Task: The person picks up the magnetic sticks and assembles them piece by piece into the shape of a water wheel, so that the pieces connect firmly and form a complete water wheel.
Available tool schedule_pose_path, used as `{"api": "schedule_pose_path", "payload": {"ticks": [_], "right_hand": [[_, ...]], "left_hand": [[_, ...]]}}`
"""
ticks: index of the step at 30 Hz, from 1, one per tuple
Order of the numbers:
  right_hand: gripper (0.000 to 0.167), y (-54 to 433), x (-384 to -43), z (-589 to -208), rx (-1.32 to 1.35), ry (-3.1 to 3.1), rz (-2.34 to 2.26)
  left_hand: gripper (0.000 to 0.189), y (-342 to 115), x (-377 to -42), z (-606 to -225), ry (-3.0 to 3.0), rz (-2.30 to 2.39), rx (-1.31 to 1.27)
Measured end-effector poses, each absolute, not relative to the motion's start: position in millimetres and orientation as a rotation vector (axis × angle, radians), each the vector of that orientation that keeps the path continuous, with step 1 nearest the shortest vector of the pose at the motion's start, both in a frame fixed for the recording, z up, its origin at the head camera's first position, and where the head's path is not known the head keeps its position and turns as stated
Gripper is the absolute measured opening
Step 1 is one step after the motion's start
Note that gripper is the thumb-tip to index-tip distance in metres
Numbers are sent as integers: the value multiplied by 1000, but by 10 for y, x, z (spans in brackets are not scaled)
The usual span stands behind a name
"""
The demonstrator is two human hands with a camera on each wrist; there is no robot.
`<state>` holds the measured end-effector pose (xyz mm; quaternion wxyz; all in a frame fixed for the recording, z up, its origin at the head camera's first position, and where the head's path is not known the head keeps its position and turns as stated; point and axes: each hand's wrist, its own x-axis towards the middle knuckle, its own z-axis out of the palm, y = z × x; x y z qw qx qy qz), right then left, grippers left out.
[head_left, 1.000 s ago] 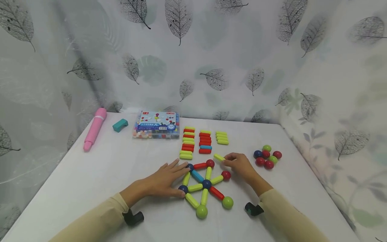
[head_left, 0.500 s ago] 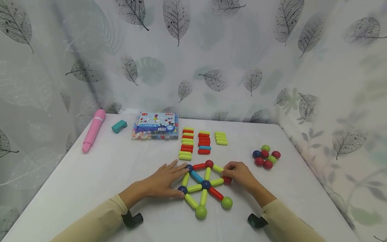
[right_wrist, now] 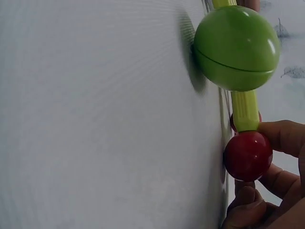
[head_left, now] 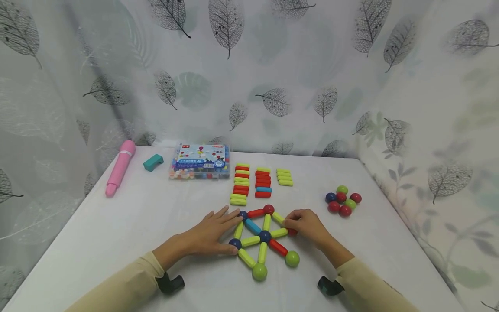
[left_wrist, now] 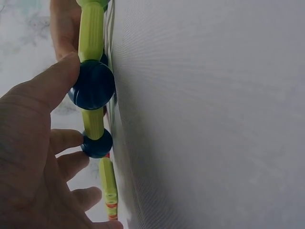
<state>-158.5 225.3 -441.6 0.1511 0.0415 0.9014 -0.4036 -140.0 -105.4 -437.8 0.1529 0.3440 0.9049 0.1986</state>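
A wheel-like shape of magnetic rods and balls lies flat on the table, with a dark blue ball (head_left: 265,236) at its hub. My left hand (head_left: 210,232) rests at its left side, fingers spread. The thumb touches one blue ball (left_wrist: 93,85) and a finger touches another blue ball (left_wrist: 97,145). My right hand (head_left: 308,225) pinches the lower end of a yellow-green magnetic rod (head_left: 278,218) at the upper right. That rod's far end meets a red ball (head_left: 269,209). Under these fingers sits a second red ball (right_wrist: 248,156), partly hidden in the head view. A green ball (right_wrist: 237,47) stands nearer me.
Several spare rods (head_left: 263,183) lie in columns behind the shape. Loose balls (head_left: 341,197) cluster at the right. Toward the back are a clear plastic case (head_left: 200,161), a teal block (head_left: 153,162) and a pink stick (head_left: 120,169). A patterned curtain (head_left: 273,65) borders the table.
My right hand has brought the yellow-green rod down and left, from beyond the shape to between the two red balls. The left hand has stayed in place.
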Motion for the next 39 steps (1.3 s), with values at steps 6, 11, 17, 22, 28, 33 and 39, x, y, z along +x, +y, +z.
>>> {"api": "schedule_pose_path", "payload": {"ticks": [6, 11, 17, 22, 28, 33, 39], "right_hand": [[29, 2313, -1368, -4301, 38, 2764, -1085], [31, 2252, -980, -4194, -82, 2930, -843], [35, 2161, -722, -4273, -228, 2952, -506], [34, 2220, -767, -4287, -247, 2974, -469], [38, 2380, -1027, -4276, -299, 2960, -529], [43, 2491, -1273, -4285, -354, 2857, -665], [45, 2564, -1453, -4290, -415, 2744, -741]], "left_hand": [[87, -1032, -1403, -4365, 2612, 571, 1019], [82, -958, -1481, -4294, 2671, 545, 1074], [82, -924, -1554, -4261, 2681, 457, 1022], [83, -969, -1481, -4281, 2703, 409, 1020], [81, -1045, -1266, -4314, 2747, 385, 1062], [76, -1078, -1098, -4321, 2760, 413, 1124], [72, -1049, -965, -4301, 2722, 443, 1168]]}}
